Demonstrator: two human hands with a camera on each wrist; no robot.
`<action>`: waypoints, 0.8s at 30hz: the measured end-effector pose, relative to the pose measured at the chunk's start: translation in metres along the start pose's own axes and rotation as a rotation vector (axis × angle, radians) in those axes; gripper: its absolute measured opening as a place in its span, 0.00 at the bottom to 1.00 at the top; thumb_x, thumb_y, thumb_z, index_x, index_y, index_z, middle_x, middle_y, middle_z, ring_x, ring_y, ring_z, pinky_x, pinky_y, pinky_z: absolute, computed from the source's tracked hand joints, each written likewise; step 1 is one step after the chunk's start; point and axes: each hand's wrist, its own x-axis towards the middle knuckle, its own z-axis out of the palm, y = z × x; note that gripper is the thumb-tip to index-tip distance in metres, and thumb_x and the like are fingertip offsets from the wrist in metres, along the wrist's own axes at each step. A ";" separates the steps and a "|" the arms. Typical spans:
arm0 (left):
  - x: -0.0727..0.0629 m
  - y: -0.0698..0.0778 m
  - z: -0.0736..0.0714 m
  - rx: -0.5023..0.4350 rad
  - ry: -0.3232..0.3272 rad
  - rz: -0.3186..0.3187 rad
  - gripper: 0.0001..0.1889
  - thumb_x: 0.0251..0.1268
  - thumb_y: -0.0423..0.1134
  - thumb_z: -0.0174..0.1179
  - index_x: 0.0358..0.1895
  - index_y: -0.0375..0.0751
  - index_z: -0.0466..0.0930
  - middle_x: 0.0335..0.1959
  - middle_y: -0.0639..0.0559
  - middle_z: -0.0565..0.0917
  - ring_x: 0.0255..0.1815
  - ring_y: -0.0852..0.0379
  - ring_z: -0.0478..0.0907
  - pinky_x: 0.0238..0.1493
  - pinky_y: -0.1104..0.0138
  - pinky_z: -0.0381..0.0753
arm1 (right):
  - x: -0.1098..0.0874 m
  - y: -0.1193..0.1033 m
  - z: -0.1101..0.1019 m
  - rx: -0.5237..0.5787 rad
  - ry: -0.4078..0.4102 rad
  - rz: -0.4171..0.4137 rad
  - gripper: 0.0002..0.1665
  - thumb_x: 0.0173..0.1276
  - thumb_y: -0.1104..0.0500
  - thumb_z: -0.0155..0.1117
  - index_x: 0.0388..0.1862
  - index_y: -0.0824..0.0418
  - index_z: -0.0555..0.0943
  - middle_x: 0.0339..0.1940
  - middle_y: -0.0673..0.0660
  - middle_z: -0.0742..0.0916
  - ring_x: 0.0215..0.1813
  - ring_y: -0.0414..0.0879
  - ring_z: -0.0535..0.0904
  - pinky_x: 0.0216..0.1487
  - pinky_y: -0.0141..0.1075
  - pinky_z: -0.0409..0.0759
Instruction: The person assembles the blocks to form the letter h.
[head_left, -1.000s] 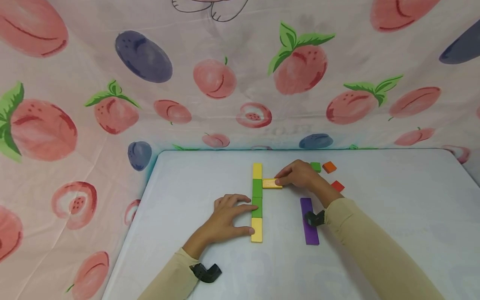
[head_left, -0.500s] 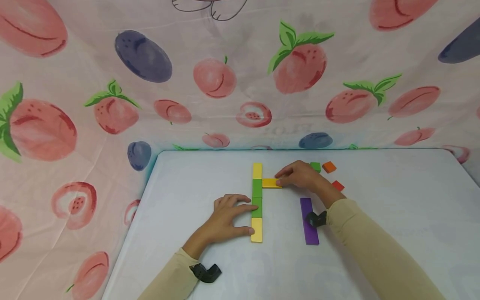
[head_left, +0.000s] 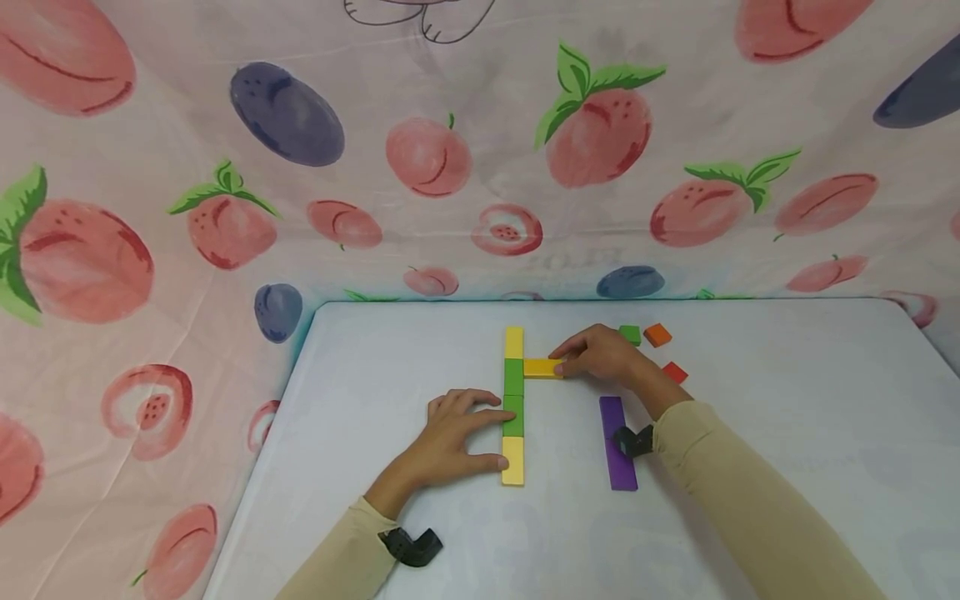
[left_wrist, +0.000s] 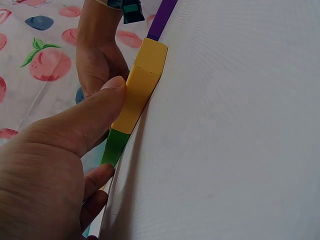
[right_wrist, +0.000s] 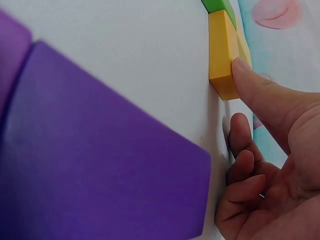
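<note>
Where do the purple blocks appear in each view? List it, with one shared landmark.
Head: purple blocks right of centre, below the right hand.
Left wrist: purple blocks only partly shown, top edge, near the middle.
Right wrist: purple blocks large across the lower left.
Shared landmark: the right hand, upper left in the left wrist view, lower right in the right wrist view.

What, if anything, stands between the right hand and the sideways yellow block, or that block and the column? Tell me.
Nothing visible: the right hand touches the sideways yellow block, whose other end meets the column at its upper green block with no visible gap.
</note>
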 end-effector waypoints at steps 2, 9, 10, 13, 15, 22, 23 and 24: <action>0.000 0.000 0.000 0.000 0.001 0.000 0.32 0.60 0.65 0.68 0.69 0.70 0.75 0.70 0.60 0.71 0.71 0.57 0.60 0.69 0.46 0.53 | 0.000 0.000 0.000 -0.003 -0.004 0.004 0.18 0.64 0.50 0.76 0.53 0.49 0.90 0.45 0.54 0.86 0.50 0.50 0.76 0.51 0.40 0.74; 0.000 0.001 0.000 -0.008 0.011 0.003 0.31 0.60 0.65 0.68 0.68 0.70 0.76 0.70 0.60 0.71 0.71 0.56 0.60 0.67 0.46 0.53 | -0.001 -0.001 -0.001 -0.001 -0.012 0.005 0.18 0.63 0.50 0.76 0.52 0.49 0.90 0.45 0.54 0.86 0.50 0.50 0.75 0.50 0.39 0.74; 0.000 0.001 0.000 -0.006 0.011 0.003 0.32 0.60 0.65 0.68 0.68 0.70 0.76 0.70 0.60 0.71 0.71 0.57 0.61 0.67 0.46 0.53 | -0.001 -0.001 -0.001 -0.001 -0.013 0.000 0.18 0.63 0.50 0.76 0.53 0.50 0.90 0.45 0.54 0.86 0.50 0.50 0.75 0.49 0.39 0.74; 0.000 0.001 0.000 0.001 0.012 0.003 0.32 0.60 0.65 0.68 0.69 0.70 0.76 0.70 0.60 0.71 0.71 0.57 0.61 0.67 0.47 0.54 | -0.001 -0.001 -0.002 0.001 -0.013 -0.005 0.18 0.63 0.50 0.77 0.52 0.50 0.90 0.45 0.54 0.85 0.49 0.50 0.75 0.48 0.38 0.74; 0.000 0.001 0.000 0.001 0.013 0.004 0.32 0.60 0.65 0.68 0.69 0.70 0.76 0.70 0.60 0.71 0.71 0.57 0.61 0.67 0.47 0.54 | -0.001 -0.001 -0.002 0.001 -0.015 -0.003 0.18 0.63 0.50 0.77 0.52 0.50 0.90 0.45 0.54 0.85 0.49 0.50 0.75 0.48 0.38 0.74; 0.000 0.002 0.000 -0.007 0.006 -0.006 0.32 0.60 0.65 0.68 0.68 0.71 0.76 0.70 0.61 0.71 0.71 0.57 0.61 0.68 0.46 0.54 | 0.000 -0.001 -0.002 0.004 -0.018 0.010 0.18 0.63 0.50 0.77 0.52 0.50 0.90 0.44 0.54 0.85 0.49 0.50 0.74 0.47 0.38 0.73; 0.000 0.002 0.000 -0.005 0.005 -0.008 0.32 0.60 0.65 0.68 0.69 0.71 0.76 0.70 0.61 0.71 0.71 0.57 0.61 0.68 0.46 0.54 | 0.000 -0.001 -0.002 0.005 -0.017 0.010 0.18 0.63 0.50 0.77 0.52 0.50 0.90 0.44 0.54 0.85 0.49 0.49 0.74 0.47 0.38 0.73; 0.000 0.002 -0.001 -0.005 0.004 -0.008 0.32 0.60 0.65 0.68 0.69 0.70 0.76 0.70 0.61 0.71 0.71 0.57 0.61 0.68 0.46 0.54 | 0.000 -0.001 -0.002 0.006 -0.016 0.010 0.18 0.63 0.50 0.77 0.52 0.50 0.90 0.44 0.54 0.85 0.49 0.49 0.74 0.47 0.38 0.73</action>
